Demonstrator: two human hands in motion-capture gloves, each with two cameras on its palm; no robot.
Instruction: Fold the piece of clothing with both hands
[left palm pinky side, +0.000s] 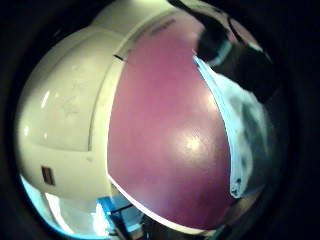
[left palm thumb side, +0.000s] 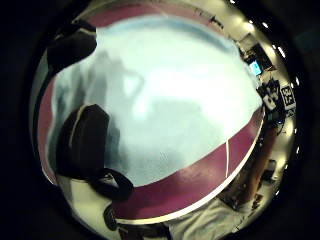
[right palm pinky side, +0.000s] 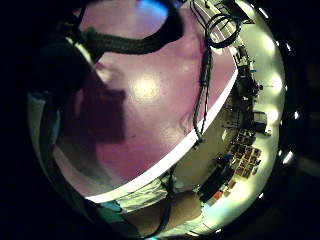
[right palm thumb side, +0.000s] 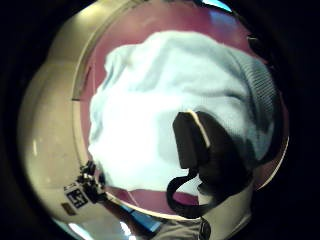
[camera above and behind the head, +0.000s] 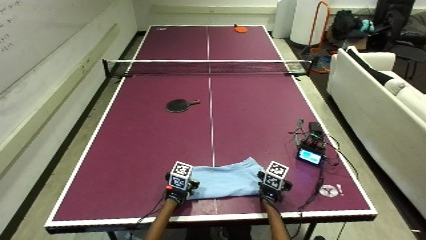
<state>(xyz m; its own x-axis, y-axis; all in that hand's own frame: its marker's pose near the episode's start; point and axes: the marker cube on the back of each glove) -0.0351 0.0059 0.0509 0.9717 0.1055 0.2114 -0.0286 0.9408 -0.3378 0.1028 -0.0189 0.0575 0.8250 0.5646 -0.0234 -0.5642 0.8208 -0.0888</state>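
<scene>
Light blue cloth (camera above and behind the head: 225, 180), folded into a low rectangle, is lying near the close edge of the purple table-tennis table (camera above and behind the head: 166, 135), astride its white centre line. The left hand (camera above and behind the head: 178, 187) is resting on the cloth's left edge and the right hand (camera above and behind the head: 273, 186) on its right edge; I cannot tell whether either hand's fingers are pinching the fabric. 1 black paddle (camera above and behind the head: 178, 105) is lying further up the table.
</scene>
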